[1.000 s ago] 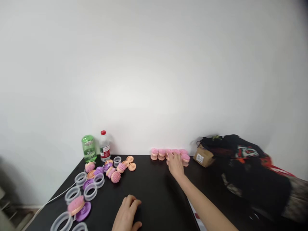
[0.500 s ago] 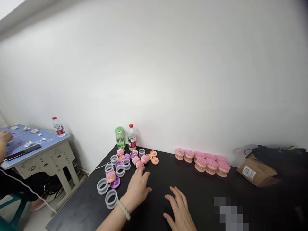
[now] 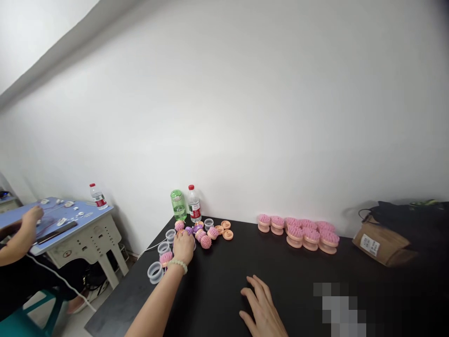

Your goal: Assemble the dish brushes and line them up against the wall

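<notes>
My left hand (image 3: 183,247), with a beaded bracelet on the wrist, reaches into the loose parts at the table's left side. Its fingers point down and their tips are hidden. Around it are clear plastic rings (image 3: 170,235), a pink bristled brush (image 3: 165,258), pink bristle heads (image 3: 206,241) and a purple part (image 3: 189,230). Peach round discs (image 3: 228,234) rest to its right. My right hand (image 3: 261,306) is open over the black table (image 3: 217,281), fingers spread, with nothing in it.
Several pink brushes with peach bases (image 3: 294,237) stand grouped by the wall. Behind the parts are a green bottle (image 3: 178,206) and a water bottle (image 3: 194,204). A brown paper bag (image 3: 382,243) lies at the right. A co-worker's hand (image 3: 33,215) is over a blue table (image 3: 86,216).
My left hand has moved left and away from me, from beside the pink bristle heads to over the clear rings. The right hand is nearly still. The view has shifted slightly.
</notes>
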`<act>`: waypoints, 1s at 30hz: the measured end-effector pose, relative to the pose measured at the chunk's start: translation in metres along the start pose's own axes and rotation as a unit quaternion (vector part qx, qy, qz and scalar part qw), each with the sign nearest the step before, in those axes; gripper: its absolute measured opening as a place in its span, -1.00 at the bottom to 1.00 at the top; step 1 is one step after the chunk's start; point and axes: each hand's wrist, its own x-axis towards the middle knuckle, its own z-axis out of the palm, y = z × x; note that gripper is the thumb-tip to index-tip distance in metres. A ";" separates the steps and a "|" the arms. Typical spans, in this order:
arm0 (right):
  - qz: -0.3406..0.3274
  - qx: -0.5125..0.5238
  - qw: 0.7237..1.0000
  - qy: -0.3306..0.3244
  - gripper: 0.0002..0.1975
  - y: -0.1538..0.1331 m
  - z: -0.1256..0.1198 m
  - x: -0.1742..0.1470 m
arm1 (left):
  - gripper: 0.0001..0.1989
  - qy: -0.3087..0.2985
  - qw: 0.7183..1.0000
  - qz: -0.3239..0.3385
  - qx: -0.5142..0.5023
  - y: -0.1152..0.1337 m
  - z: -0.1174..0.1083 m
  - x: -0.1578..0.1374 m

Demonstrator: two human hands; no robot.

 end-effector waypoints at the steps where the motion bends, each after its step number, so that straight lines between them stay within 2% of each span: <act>1: 0.002 0.007 1.000 0.006 -0.66 0.001 0.001 0.000 | -0.71 0.000 1.000 0.015 -0.003 0.002 -0.001 -0.004; 5: 0.008 0.050 0.998 0.040 -0.55 0.004 0.004 0.000 | -0.92 -0.003 0.997 0.075 -0.036 0.020 -0.007 -0.033; 10: -0.010 0.121 0.991 0.051 -0.21 -0.002 0.001 0.000 | -0.84 -0.048 0.972 0.195 -0.121 0.064 -0.006 -0.083; 13: -0.017 0.138 0.990 0.012 -0.23 -0.008 -0.003 0.001 | -0.78 -0.079 0.949 0.248 -0.177 0.085 0.003 -0.095; 16: 0.005 0.135 0.991 -0.019 -0.31 -0.011 -0.009 0.003 | -0.66 -0.101 0.924 0.275 -0.245 0.082 0.008 -0.082; 18: 0.021 0.130 0.991 -0.024 -0.36 -0.011 -0.013 0.004 | -0.56 -0.089 0.927 0.259 -0.255 0.070 0.007 -0.062; 20: 0.031 0.127 0.991 -0.025 -0.39 -0.012 -0.017 0.005 | -0.46 -0.046 0.944 0.209 -0.251 0.057 0.005 -0.041; 23: 0.039 0.130 0.990 -0.034 -0.35 -0.014 -0.021 0.006 | -0.48 0.040 0.967 0.093 -0.234 0.048 0.009 -0.014; 25: 0.042 0.137 0.989 -0.043 -0.29 -0.016 -0.022 0.006 | -0.53 0.068 0.971 0.046 -0.226 0.050 0.016 -0.003; 30: 0.057 0.158 0.985 -0.030 -0.24 -0.016 -0.021 0.005 | -0.61 0.090 0.963 0.035 -0.252 0.058 0.032 0.001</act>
